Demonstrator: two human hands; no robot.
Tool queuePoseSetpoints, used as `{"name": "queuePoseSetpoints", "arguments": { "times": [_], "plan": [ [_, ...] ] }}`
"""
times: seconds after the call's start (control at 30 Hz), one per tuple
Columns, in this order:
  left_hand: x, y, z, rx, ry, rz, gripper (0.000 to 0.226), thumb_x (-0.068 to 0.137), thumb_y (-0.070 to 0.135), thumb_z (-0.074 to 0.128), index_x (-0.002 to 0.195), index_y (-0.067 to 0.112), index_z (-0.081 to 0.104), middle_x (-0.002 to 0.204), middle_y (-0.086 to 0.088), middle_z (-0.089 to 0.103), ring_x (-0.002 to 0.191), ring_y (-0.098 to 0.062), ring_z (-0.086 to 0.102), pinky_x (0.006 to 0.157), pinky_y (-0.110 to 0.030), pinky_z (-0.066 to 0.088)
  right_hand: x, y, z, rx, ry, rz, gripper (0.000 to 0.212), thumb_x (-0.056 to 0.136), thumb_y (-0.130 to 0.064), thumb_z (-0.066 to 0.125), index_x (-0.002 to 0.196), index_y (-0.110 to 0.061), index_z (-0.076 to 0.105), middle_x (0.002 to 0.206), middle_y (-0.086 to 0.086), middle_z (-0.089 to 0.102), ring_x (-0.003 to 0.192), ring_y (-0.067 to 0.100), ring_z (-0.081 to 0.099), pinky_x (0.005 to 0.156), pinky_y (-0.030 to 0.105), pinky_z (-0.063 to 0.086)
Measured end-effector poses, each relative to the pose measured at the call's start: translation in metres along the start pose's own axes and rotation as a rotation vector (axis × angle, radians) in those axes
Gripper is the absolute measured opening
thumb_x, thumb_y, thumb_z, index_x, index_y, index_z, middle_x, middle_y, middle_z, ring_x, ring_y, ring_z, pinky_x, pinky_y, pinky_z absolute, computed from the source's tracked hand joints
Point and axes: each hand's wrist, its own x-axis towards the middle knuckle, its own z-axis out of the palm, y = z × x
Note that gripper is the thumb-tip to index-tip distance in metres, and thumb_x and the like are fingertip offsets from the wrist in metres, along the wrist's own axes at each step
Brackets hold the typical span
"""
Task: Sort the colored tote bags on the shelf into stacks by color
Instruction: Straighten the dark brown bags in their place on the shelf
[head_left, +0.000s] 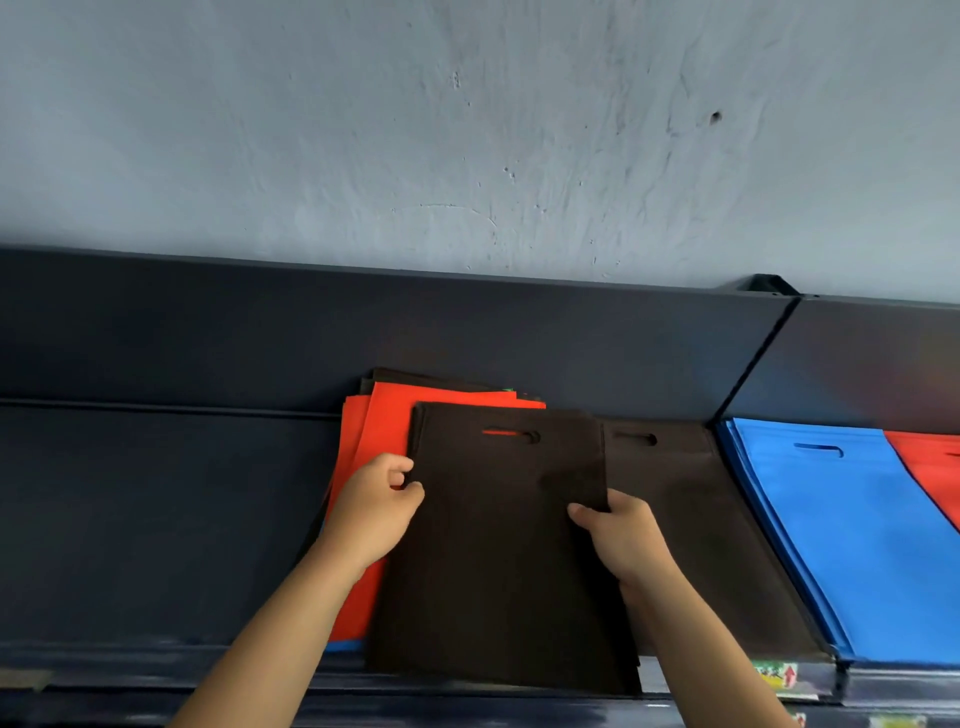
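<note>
No words or numbers can be read. One sign shows — a red upward arrow on a small sticker (777, 675) at the lower right of the frame, on the shelf's front edge (156, 670) — its other print blurred.

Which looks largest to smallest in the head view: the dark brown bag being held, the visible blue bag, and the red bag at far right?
1. Dark brown bag, largest.
2. Blue bag, partly covered.
3. Red bag at far right, cut off by the frame, so true size unsure.
</note>
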Motion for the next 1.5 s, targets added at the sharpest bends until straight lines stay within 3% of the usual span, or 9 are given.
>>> {"name": "queuePoseSetpoints", "arguments": {
  "times": [0.13,0.23,0.3,0.47,0.8,0.93,1.17,1.4,1.5],
  "plan": [
    [0.012,-0.003,-0.003,-0.225,0.041,-0.148,0.035,0.098,0.014,0.062,0.134,0.013,0.064,0.122,-0.009,0.07,0.107,-0.024,0.067,0.093,-0.038,0.055,0.002,-0.005,-0.003,0.04,-0.034,-0.011,0.015,0.105,-0.018,0.065,0.11,-0.022,0.079,0.095,-0.002,0.084,0.089,0.021,0.081,0.089,0.047,0.064],
    [0.017,-0.006,-0.006,-0.187,-0.003,-0.137,0.021,0.102,0.013,0.058,0.092,0.013,0.076,0.071,0.004,0.066,0.066,-0.009,0.059,0.066,-0.03,0.045,0.003,-0.008,-0.004,0.081,-0.045,-0.017,0.015,0.105,-0.018,0.065,0.111,-0.022,0.078,0.097,-0.001,0.084,0.09,0.022,0.081,0.09,0.049,0.064],
    [0.019,-0.006,-0.009,-0.169,-0.004,-0.133,0.019,0.101,0.019,0.062,0.091,0.012,0.076,0.06,0.008,0.058,0.06,-0.009,0.053,0.06,-0.03,0.038,0.005,-0.009,-0.004,0.096,-0.052,-0.011,0.015,0.104,-0.017,0.066,0.111,-0.019,0.078,0.098,0.002,0.084,0.092,0.025,0.081,0.093,0.051,0.063],
    [0.02,0.0,-0.01,-0.171,0.007,-0.094,0.014,0.102,0.031,0.063,0.096,0.019,0.068,0.093,-0.003,0.071,0.084,-0.016,0.064,0.069,-0.031,0.047,0.003,-0.013,-0.008,0.136,-0.056,-0.018,0.015,0.104,-0.014,0.065,0.113,-0.015,0.078,0.099,0.004,0.084,0.091,0.025,0.081,0.09,0.049,0.064],
    [0.015,0.016,0.013,-0.167,-0.065,-0.044,0.019,0.104,0.016,0.054,0.111,0.031,0.063,0.108,0.007,0.071,0.102,-0.015,0.067,0.081,-0.031,0.051,-0.007,-0.026,-0.035,0.146,-0.083,0.002,0.015,0.105,-0.014,0.062,0.111,-0.017,0.075,0.094,0.003,0.084,0.083,0.02,0.082,0.063,0.031,0.062],
    [0.01,0.043,0.033,-0.144,-0.219,-0.024,0.042,0.098,0.007,0.051,0.127,0.037,0.057,0.111,0.007,0.073,0.104,-0.012,0.068,0.089,-0.033,0.053,0.001,-0.027,-0.075,-0.014,-0.049,-0.012,0.014,0.106,-0.022,0.061,0.113,-0.023,0.073,0.093,-0.003,0.083,0.084,0.016,0.081,0.08,0.04,0.062],
    [-0.007,0.098,0.105,-0.121,-0.371,0.072,0.029,0.097,0.029,0.06,0.124,0.041,0.061,0.109,0.011,0.076,0.101,-0.006,0.072,0.097,-0.035,0.054,0.016,-0.009,-0.148,-0.127,0.101,-0.043,0.016,0.103,-0.027,0.065,0.118,-0.022,0.068,0.102,-0.004,0.078,0.085,0.013,0.077,0.062,0.024,0.053],
    [-0.005,0.135,0.167,-0.106,-0.264,0.017,0.066,0.101,0.033,0.061,0.158,0.011,0.037,0.15,-0.005,0.054,0.132,-0.018,0.056,0.102,-0.03,0.039,0.039,0.014,-0.199,-0.206,0.171,-0.04,0.021,0.099,-0.028,0.065,0.117,-0.019,0.07,0.107,-0.002,0.077,0.096,0.019,0.074,0.093,0.043,0.06],
    [0.001,0.134,0.182,-0.029,-0.245,-0.009,0.021,0.101,0.029,0.06,0.116,0.015,0.064,0.118,0.008,0.06,0.108,-0.006,0.058,0.09,-0.03,0.037,0.049,0.02,-0.205,-0.319,0.173,-0.035,0.039,0.102,-0.029,0.063,0.134,-0.009,0.059,0.116,-0.001,0.065,0.111,0.024,0.066,0.092,0.038,0.051]
  ]
}}
